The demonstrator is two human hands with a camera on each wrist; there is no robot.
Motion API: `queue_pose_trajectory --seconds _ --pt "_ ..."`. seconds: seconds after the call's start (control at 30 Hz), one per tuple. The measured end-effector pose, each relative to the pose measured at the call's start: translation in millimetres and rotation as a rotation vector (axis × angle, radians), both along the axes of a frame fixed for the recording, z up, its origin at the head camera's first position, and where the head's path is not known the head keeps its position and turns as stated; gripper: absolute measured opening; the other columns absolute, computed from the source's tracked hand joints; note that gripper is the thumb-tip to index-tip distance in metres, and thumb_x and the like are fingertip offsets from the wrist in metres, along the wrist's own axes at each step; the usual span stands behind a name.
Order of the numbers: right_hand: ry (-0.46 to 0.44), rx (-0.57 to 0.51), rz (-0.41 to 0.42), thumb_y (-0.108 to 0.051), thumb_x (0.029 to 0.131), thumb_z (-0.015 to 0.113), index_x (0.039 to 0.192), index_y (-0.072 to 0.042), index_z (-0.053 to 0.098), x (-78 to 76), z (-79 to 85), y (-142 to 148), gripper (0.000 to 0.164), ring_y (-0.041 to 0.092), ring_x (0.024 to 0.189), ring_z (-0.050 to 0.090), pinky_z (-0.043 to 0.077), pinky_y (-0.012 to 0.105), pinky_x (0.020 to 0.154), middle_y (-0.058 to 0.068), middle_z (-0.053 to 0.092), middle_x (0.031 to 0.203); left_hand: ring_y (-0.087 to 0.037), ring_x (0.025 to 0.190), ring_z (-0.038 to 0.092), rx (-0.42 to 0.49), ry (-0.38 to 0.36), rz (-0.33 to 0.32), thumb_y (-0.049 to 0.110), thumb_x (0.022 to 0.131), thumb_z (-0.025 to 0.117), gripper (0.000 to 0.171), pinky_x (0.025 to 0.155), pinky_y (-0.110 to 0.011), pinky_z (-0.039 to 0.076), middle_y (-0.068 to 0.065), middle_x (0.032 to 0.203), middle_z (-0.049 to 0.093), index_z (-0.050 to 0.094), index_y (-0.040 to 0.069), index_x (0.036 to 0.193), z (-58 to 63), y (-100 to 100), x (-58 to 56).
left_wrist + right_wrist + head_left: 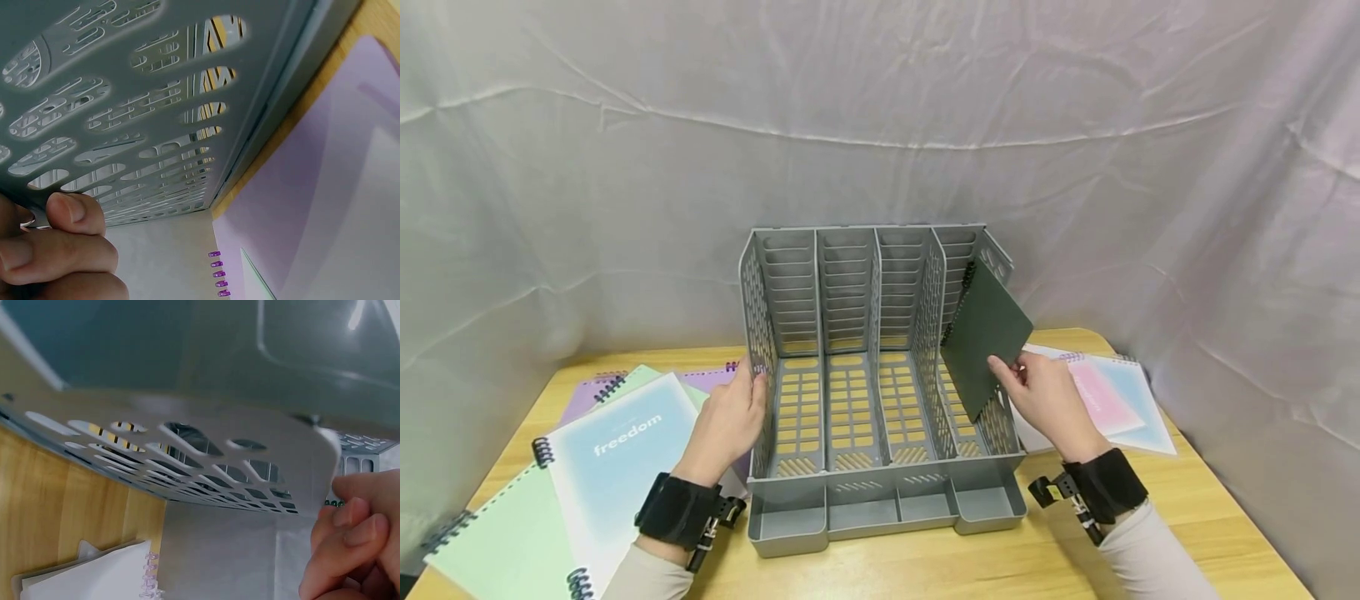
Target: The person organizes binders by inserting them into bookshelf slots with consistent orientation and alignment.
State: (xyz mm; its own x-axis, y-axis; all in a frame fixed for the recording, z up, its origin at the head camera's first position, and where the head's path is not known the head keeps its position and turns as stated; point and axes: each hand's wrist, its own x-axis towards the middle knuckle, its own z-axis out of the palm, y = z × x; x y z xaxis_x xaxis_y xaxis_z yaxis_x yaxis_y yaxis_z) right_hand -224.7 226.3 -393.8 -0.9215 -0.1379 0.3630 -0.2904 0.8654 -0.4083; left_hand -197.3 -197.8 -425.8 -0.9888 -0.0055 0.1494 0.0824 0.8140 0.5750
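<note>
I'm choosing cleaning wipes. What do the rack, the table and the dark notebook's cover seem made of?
Rack: probably grey plastic, satin; its slots and rounded edges look moulded.
Table: wood or wood-look laminate, slightly glossy; pale yellow grain shows.
Notebook cover: plastic or coated card, fairly matte; it looks flat and smooth, which leaves both open.

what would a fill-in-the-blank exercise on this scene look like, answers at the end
The gray organizer has ____ tall compartments.
The left hand grips the organizer's ____ side wall.
The dark notebook in the right hand is at the compartment farthest to the ____.
The blue notebook left of the organizer reads, in large letters, "____".

Missing words: four; left; right; freedom
</note>
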Motion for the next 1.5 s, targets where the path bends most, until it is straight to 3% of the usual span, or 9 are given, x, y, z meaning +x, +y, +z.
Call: queue_pose_trajectory --seconds 0.2,0.43,0.83,1.2,1.5 --pt "-0.052 -0.012 0.012 -0.04 0.11 0.063 0.081 -0.011 0.059 3.4 -1.2 4 0.041 0.014 0.055 0.032 0.025 0.029 0.059 -0.002 0.038 0.062 -0.026 0.065 0.06 -0.004 0.009 -0.003 0.023 0.117 0.033 0.046 0.055 -0.037 0.048 -0.012 0.074 0.055 0.036 -0.001 0.156 -0.4 0 0.2" --pt "-0.059 -0.009 0.022 -0.043 0.106 0.068 0.08 -0.011 0.059 5.6 -1.6 8 0.042 0.014 0.058 0.039 0.03 0.028 0.061 -0.001 0.044 0.063 -0.031 0.071 0.066 -0.009 0.036 0.0 0.023 0.116 0.035 0.045 0.06 -0.046 0.055 -0.026 0.093 0.069 0.038 0.0 0.155 -0.3 0 0.7" --pt "-0.151 -0.039 0.022 -0.05 0.102 0.072 0.084 -0.012 0.062 16.7 3.4 23 0.042 0.013 0.06 0.052 0.039 0.026 0.063 -0.003 0.059 0.066 -0.032 0.07 0.067 -0.007 0.054 0.004 0.022 0.116 0.036 0.044 0.059 -0.048 0.056 -0.029 0.096 0.071 0.04 0.0 0.154 -0.8 2 0.6" --pt "-0.165 -0.089 0.016 -0.046 0.103 0.072 0.087 -0.012 0.063 22.9 1.3 34 0.039 0.019 0.062 0.068 0.044 0.027 0.058 -0.001 0.062 0.067 -0.032 0.071 0.068 -0.003 0.026 0.006 0.023 0.117 0.035 0.046 0.059 -0.046 0.056 -0.033 0.106 0.071 0.035 0.001 0.157 -0.9 0 1.9" --pt "-0.23 -0.117 -0.001 -0.049 0.106 0.067 0.095 -0.01 0.064 22.2 2.4 44 0.04 0.013 0.062 0.065 0.049 0.026 0.056 0.001 0.066 0.071 -0.033 0.071 0.068 0.0 0.017 0.012 0.023 0.117 0.036 0.047 0.058 -0.044 0.055 -0.033 0.106 0.071 0.035 0.001 0.158 -0.3 1 1.7"
